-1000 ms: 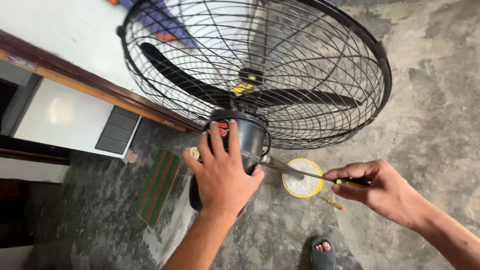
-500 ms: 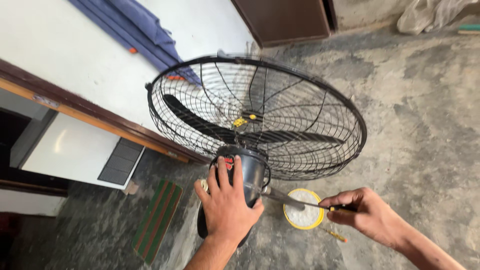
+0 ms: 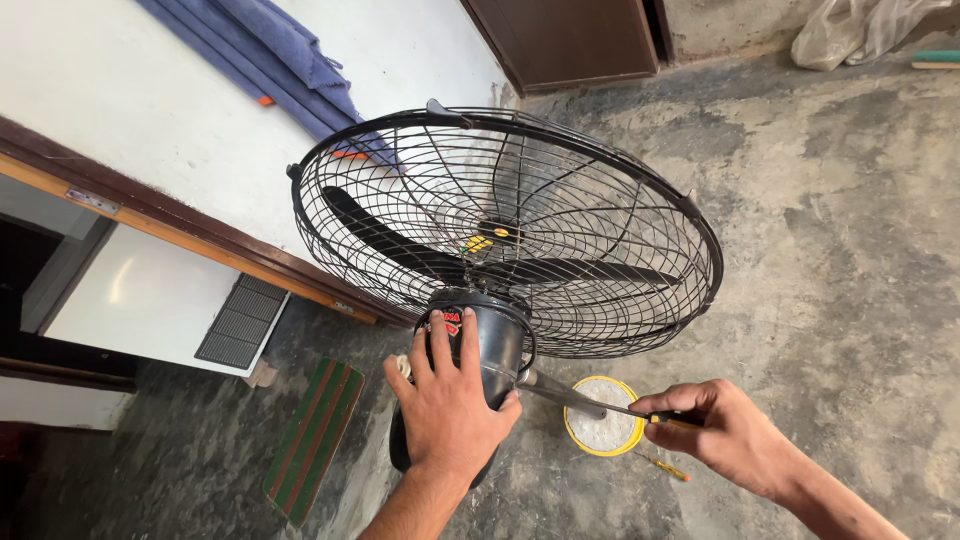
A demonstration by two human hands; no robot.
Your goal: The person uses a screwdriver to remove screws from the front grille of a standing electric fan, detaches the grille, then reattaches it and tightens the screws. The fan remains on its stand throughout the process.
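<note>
1. The black motor housing (image 3: pixel 490 345) of a large cage fan (image 3: pixel 510 225) is gripped from behind by the left hand (image 3: pixel 447 405), fingers spread and wrapped over the casing, palm pressed on.
2. A screwdriver (image 3: pixel 600 405) is pinched at its handle by the right hand (image 3: pixel 725 430), fingers curled shut round it; the shaft is aimed left, its tip at the side of the housing, just by the left thumb.
3. The fan is seen low centre, its wire guard tilted face-up; dark blades (image 3: pixel 400 245) are seen inside the guard.
4. The guard's left rim is close to the wooden edge (image 3: pixel 200 240) of a white surface (image 3: pixel 130 110); blue cloth (image 3: pixel 270 50) lies on that surface, near the rim's top.
5. A yellow-rimmed round tub (image 3: pixel 603 430) is seen on the floor under the screwdriver shaft, beside the right hand.
6. A striped mat (image 3: pixel 315 440) lies on the floor left of the left wrist, apart from it.
7. Open concrete floor (image 3: pixel 850 250) is seen right of the guard.
</note>
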